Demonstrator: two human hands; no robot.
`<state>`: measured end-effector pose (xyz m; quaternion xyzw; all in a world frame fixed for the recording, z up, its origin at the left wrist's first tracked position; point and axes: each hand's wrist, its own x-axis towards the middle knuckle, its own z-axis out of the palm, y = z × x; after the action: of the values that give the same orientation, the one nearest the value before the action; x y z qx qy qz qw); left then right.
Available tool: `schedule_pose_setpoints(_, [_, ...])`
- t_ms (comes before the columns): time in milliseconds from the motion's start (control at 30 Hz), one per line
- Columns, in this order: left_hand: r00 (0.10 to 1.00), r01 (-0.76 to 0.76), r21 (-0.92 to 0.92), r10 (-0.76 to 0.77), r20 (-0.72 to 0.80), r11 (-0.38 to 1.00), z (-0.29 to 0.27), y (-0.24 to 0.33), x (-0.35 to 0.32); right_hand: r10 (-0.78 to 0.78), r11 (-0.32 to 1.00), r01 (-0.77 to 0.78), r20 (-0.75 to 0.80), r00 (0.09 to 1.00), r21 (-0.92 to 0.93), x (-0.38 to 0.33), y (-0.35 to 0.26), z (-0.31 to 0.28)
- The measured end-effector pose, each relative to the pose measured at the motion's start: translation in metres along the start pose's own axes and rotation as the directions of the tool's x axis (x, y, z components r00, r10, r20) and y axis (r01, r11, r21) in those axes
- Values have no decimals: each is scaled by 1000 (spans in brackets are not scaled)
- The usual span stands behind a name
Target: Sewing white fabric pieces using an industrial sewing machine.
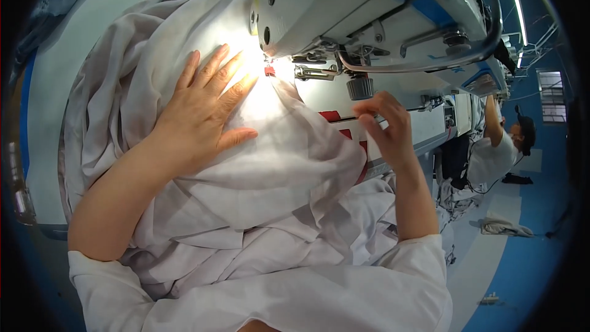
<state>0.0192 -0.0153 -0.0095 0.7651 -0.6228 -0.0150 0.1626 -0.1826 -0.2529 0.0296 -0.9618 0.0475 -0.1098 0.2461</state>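
Pale whitish fabric (246, 175) spreads in folds over the sewing table and toward my lap. My left hand (209, 101) lies flat on it with fingers spread, just left of the lit needle area. A sewing machine (332, 15), white with blue stripes, stands over the cloth, and a small red piece (269, 71) shows by its presser foot. My right hand (388, 126) is raised beside the ridged grey knob (360, 88), apart from the cloth. Its fingers are curled, with thumb and forefinger tips close together. Blur hides whatever may be between them.
Red patches (330, 115) mark the machine bed's near edge. A curved metal guard rail (424, 64) juts from the machine head. At the far right another person (495, 154) in a white top sits at work. Dark translucent material (58, 3) lies at the upper left.
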Motion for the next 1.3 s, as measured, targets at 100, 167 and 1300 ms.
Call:
schedule_pose_setpoints(100, [1000, 18, 8, -18, 21, 1000, 2, 2, -3, -45, 999, 42, -101, 994, -29, -3, -33, 31])
schedule_pose_setpoints(167, [1000, 1, 5, -1, 14, 1000, 0, 1, -1, -120, 988, 117, -26, 992, -96, -16, -59, 46])
schedule_pose_setpoints(1300, [998, 58, -76, -61, -33, 995, -58, -25, -41, -110, 929, -329, 975, 194, 170, -173, -77, 72])
